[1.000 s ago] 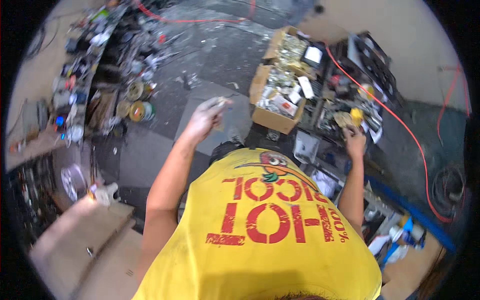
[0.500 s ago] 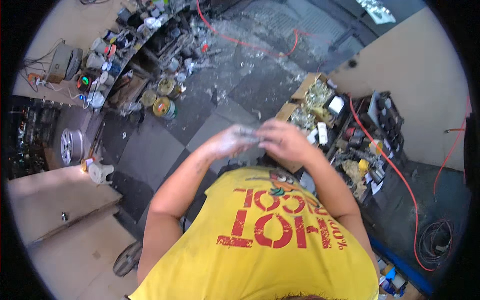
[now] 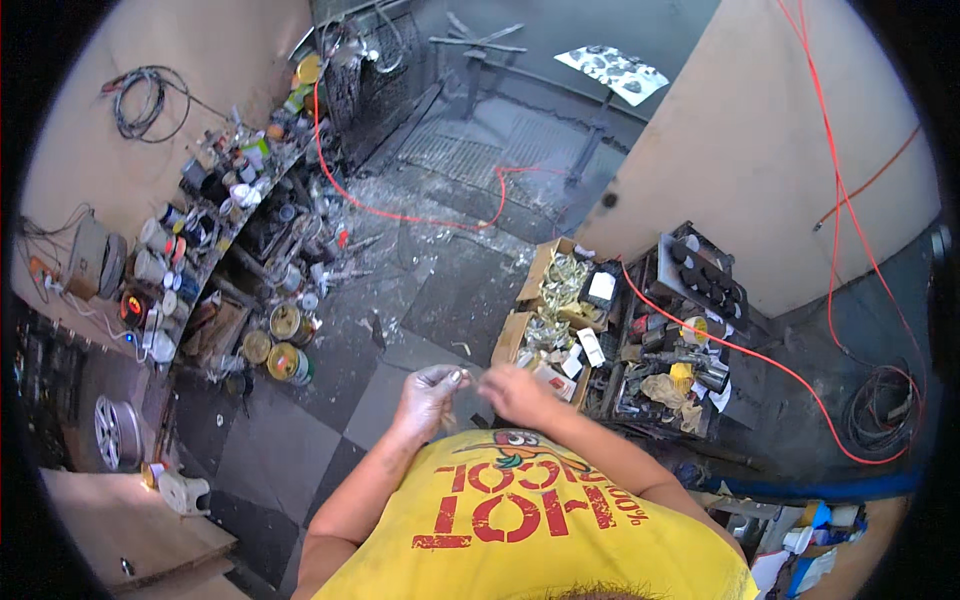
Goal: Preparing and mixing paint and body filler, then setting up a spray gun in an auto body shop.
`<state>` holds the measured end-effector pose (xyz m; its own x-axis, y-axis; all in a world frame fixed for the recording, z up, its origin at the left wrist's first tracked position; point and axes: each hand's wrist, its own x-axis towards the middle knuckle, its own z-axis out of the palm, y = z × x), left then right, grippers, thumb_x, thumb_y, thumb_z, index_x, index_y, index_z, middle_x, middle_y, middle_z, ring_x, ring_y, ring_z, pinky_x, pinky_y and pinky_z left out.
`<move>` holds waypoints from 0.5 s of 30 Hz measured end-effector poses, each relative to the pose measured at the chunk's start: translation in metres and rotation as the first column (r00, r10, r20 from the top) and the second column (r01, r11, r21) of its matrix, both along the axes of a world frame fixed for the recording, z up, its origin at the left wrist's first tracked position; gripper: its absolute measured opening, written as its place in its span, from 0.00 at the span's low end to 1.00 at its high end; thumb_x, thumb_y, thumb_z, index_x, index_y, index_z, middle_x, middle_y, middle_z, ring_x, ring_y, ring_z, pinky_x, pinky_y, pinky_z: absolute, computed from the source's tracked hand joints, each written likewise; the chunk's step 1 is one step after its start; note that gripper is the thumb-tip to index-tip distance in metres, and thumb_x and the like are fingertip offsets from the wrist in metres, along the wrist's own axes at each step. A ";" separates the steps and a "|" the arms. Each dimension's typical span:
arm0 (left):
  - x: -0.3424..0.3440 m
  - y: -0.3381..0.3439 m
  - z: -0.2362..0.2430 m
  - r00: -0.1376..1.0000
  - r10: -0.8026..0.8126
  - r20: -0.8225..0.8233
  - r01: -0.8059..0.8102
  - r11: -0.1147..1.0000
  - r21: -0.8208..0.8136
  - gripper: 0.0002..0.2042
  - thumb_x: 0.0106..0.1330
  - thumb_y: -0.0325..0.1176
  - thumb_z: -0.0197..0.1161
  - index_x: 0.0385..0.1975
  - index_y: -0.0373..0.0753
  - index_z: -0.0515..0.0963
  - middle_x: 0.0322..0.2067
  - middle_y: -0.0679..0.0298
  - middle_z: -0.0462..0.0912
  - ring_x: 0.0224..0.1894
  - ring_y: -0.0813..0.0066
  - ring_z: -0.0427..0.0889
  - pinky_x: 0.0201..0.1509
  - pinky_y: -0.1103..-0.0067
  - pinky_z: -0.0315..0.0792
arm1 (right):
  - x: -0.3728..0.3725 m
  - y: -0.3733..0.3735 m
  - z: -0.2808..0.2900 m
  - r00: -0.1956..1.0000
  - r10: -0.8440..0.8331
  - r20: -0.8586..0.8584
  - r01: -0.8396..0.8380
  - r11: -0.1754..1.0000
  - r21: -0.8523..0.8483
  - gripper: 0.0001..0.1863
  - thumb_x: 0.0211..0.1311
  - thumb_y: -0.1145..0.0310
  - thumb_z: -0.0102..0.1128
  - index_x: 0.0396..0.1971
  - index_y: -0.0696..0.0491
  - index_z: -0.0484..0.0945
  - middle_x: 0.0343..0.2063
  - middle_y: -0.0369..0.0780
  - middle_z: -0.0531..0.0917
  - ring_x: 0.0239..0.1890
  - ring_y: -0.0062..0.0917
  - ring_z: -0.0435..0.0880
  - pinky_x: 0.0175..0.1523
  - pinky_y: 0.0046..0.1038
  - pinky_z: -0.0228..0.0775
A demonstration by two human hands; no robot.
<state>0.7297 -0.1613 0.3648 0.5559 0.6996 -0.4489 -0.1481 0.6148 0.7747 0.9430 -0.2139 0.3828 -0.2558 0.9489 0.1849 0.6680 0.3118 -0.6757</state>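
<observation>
Perhaps for finer control, we hold our left hand (image 3: 430, 400) and right hand (image 3: 517, 393) close together, half curled; whether the grip holds anything, we cannot tell.

Cans (image 3: 289, 364) left, boxes (image 3: 511, 336) right, left hand (image 3: 428, 402) between (wheel (image 3: 118, 433) far left)

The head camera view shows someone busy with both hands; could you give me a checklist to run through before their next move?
1. Whitish-smeared bare left hand in view: ok.
2. Bare right hand in view, close beside it: ok.
3. What the hands hold, if anything: cannot tell; too small and blurred.
4. Long, thin red hose at the right apart from both hands: ok.
5. Nearer brown cardboard box open at the top: ok.
</observation>
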 end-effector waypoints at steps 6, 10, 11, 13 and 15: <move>0.021 0.002 0.024 0.935 0.144 -0.323 0.215 0.494 0.842 0.09 0.65 0.27 0.68 0.43 0.35 0.86 0.41 0.55 0.89 0.42 0.65 0.89 0.46 0.74 0.81 | 0.006 -0.007 0.000 0.927 -0.168 -0.335 0.087 0.966 -0.244 0.11 0.69 0.64 0.61 0.36 0.57 0.79 0.25 0.44 0.81 0.29 0.32 0.80 0.35 0.34 0.72; 0.027 0.003 0.027 0.935 0.129 -0.332 0.279 0.311 0.908 0.08 0.63 0.24 0.68 0.41 0.32 0.85 0.39 0.53 0.87 0.38 0.64 0.88 0.43 0.74 0.79 | 0.012 -0.011 0.008 0.867 -0.330 -0.373 0.167 0.899 -0.406 0.12 0.71 0.63 0.62 0.37 0.58 0.80 0.23 0.34 0.79 0.26 0.17 0.74 0.33 0.27 0.68; 0.029 0.002 0.024 0.928 0.131 -0.349 0.288 0.345 0.893 0.07 0.63 0.24 0.68 0.40 0.32 0.84 0.39 0.53 0.87 0.37 0.64 0.87 0.42 0.75 0.79 | 0.012 -0.014 0.008 0.880 -0.363 -0.308 0.196 0.866 -0.460 0.12 0.71 0.64 0.62 0.37 0.59 0.80 0.25 0.34 0.81 0.28 0.17 0.76 0.34 0.25 0.70; 0.033 -0.002 0.017 0.930 0.050 -0.363 0.286 0.520 0.805 0.07 0.66 0.25 0.67 0.41 0.32 0.84 0.37 0.58 0.88 0.36 0.70 0.86 0.42 0.77 0.78 | 0.008 -0.016 0.006 0.712 -0.446 -0.543 0.122 0.839 -0.530 0.11 0.70 0.66 0.63 0.42 0.59 0.82 0.31 0.34 0.84 0.33 0.17 0.79 0.40 0.24 0.74; 0.036 -0.008 0.009 0.995 0.013 -0.094 0.033 0.877 0.478 0.06 0.69 0.25 0.66 0.41 0.33 0.84 0.37 0.64 0.87 0.37 0.78 0.83 0.43 0.80 0.76 | 0.006 -0.019 0.002 0.584 -0.337 -0.739 0.075 0.928 -0.364 0.11 0.68 0.69 0.66 0.45 0.59 0.83 0.34 0.33 0.84 0.34 0.15 0.80 0.42 0.22 0.74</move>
